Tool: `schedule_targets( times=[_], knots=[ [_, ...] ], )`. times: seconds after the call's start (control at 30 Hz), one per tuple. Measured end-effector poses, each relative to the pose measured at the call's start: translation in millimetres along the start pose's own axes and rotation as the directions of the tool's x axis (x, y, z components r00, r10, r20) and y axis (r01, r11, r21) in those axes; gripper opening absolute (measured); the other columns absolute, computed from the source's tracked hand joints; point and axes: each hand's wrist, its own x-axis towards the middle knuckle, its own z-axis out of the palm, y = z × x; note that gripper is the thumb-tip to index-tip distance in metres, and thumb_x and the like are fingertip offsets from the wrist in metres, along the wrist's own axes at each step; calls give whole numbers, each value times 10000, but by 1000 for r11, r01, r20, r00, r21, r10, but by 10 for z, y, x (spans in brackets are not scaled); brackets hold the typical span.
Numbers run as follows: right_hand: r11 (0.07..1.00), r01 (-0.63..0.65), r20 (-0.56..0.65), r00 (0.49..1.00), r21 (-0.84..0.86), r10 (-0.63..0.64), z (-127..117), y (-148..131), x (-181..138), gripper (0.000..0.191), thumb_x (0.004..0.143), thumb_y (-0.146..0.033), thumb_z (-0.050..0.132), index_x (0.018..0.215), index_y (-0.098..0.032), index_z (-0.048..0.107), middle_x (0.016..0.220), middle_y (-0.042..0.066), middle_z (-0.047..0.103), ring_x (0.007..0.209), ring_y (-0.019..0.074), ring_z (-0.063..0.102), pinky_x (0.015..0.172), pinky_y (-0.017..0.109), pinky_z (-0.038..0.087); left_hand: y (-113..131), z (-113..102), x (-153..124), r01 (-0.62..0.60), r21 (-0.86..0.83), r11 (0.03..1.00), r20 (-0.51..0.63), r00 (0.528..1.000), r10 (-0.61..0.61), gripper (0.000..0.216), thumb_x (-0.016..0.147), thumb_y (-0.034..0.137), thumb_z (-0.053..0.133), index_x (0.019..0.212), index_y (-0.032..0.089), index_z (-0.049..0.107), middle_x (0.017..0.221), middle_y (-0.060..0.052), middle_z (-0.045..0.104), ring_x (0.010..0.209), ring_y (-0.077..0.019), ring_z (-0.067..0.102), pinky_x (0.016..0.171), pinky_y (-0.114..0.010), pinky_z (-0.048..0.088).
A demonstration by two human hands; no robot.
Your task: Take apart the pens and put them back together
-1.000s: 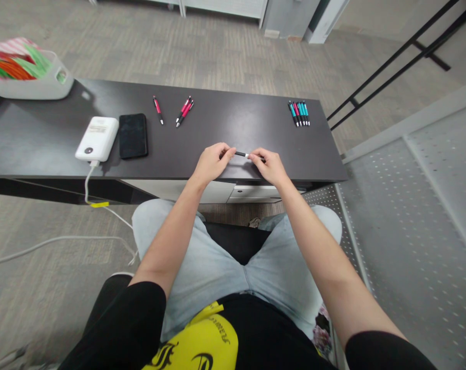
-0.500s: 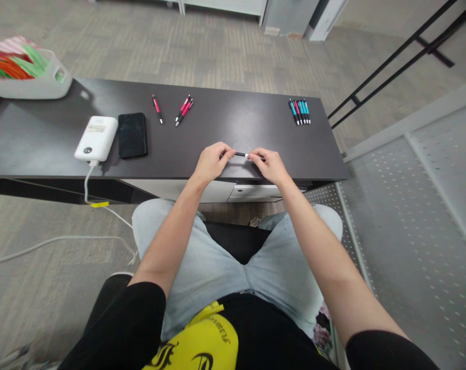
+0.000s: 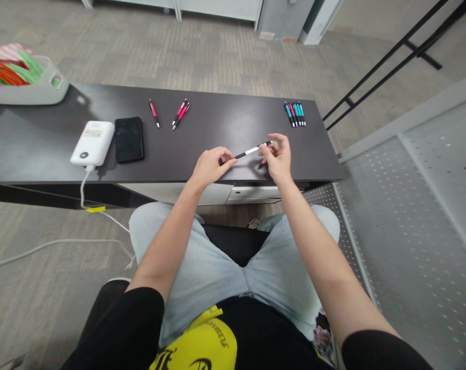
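I have a slim pen [image 3: 250,151] held level between both hands, up off the desk [image 3: 225,128] and well to the right of the black smartphone [image 3: 129,139]. My left grip [image 3: 211,165] is pinched shut on its dark end. My right grip [image 3: 277,154] nips the far tip between thumb and forefinger, with the other fingers fanned loose.

I judge the pen to be light, stiff and smooth-barrelled (the sort that rolls if let go), so the ends are the places to hold it, firmly but without squeezing.

The desk top is dark, flat and glossy, probably slick. A white power bank [image 3: 93,143] lies just left of the smartphone, its cable [image 3: 82,190] dropping over the front edge. Three red pens [image 3: 181,114] lie beyond the smartphone to the right, and a tight row of teal and red pens [image 3: 294,113] sits much farther right. A grey tray [image 3: 28,92] is far to the left. Around the desk are a carpeted floor [image 3: 179,46] and a perforated metal panel [image 3: 410,216].
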Motion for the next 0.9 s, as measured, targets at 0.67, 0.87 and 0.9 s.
schedule_targets(
  times=[0.67, 0.87, 0.9],
  knots=[
    [996, -30, -66, 997, 84, 36, -36, -34, -47, 641, 778, -816, 1086, 1070, -308, 826, 1397, 65, 948, 685, 172, 767, 641, 398, 732, 45, 44, -19, 71, -11, 997, -221, 973, -72, 120, 1054, 123, 884, 1012, 229, 847, 1069, -45, 929, 943, -234, 865, 936, -367, 664],
    [995, -24, -56, 998, 95, 30, -2, -67, -55, 734, 757, -825, 1095, 1054, -332, 639, 1102, 31, 923, 800, 215, 830, 589, 326, 640, 67, 32, 17, 64, -85, 994, -257, 963, -84, 148, 1032, 85, 862, 1039, 230, 839, 1072, -37, 929, 946, -213, 865, 917, -343, 679],
    [996, -40, -46, 998, 79, 44, -2, -75, -53, 730, 762, -812, 1090, 1096, -337, 647, 1085, 21, 915, 762, 206, 802, 594, 333, 636, 69, 33, 21, 55, -95, 994, -257, 963, -78, 143, 1027, 90, 865, 1036, 231, 840, 1068, -38, 926, 945, -213, 864, 919, -344, 680]
  ],
)
